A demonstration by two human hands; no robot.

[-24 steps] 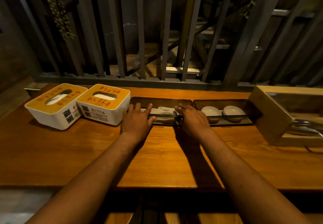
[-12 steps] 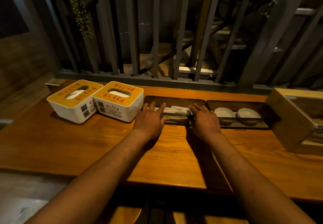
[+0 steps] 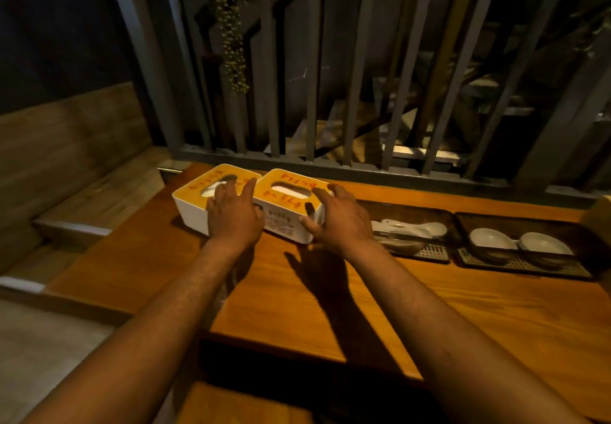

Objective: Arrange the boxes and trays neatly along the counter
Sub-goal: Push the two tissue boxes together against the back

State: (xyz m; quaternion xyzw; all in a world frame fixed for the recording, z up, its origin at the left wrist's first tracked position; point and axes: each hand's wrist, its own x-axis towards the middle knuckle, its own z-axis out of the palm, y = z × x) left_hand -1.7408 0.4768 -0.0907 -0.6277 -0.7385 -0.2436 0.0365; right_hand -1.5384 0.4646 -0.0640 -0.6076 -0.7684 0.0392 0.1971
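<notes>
Both hands are spread wide: left hand [image 3: 235, 217] over the left box [image 3: 195, 199], right hand [image 3: 340, 218] cupping the right box [image 3: 291, 205] at the worktop [image 3: 297, 291] back. I'd slide them square against the tray [image 3: 413, 217], pushing low so nothing tips.

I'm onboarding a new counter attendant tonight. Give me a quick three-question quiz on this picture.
1. True or false: both hands are at the tissue boxes.
2. Which tray holds the two white bowls? A) the right tray B) the left tray
3. What colour are the tissue box lids?

Key:
1. True: the left hand is on the left tissue box, the right hand on the right tissue box.
2. A: the right tray; the left tray holds spoons.
3. Orange.
</notes>
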